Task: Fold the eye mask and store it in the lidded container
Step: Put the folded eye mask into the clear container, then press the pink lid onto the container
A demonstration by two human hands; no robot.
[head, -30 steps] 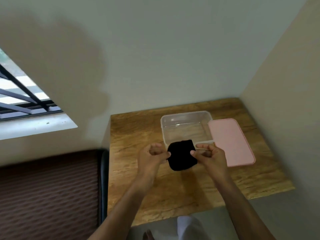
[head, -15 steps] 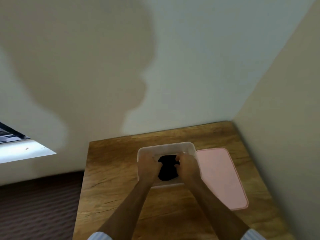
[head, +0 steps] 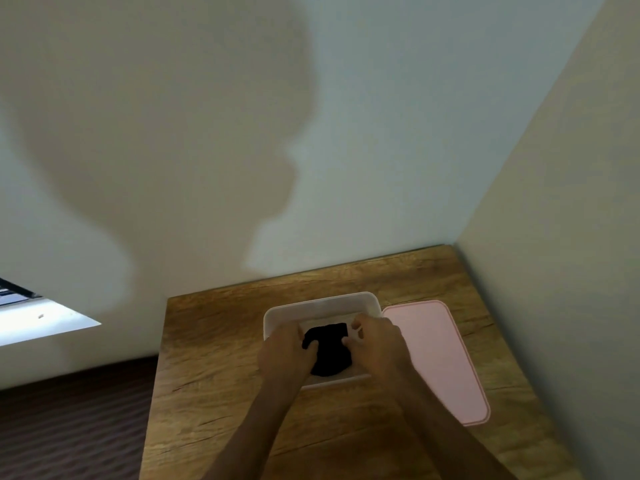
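Observation:
The folded black eye mask (head: 329,348) lies inside the clear plastic container (head: 322,301) on the wooden table. My left hand (head: 285,355) grips the mask's left edge, with the fingers curled down into the container. My right hand (head: 375,342) holds the mask's right edge from the other side. Both hands cover the container's side walls and part of the mask. The pink lid (head: 438,358) lies flat on the table, just right of the container.
The wooden table (head: 214,344) sits in a corner, with a wall behind it and another wall along its right side. A window sill (head: 41,318) is at the far left. Dark patterned floor (head: 69,427) shows left of the table.
Both hands carried the mask from above the table's front into the container and lowered it. The camera view tilted up and closer to the table.

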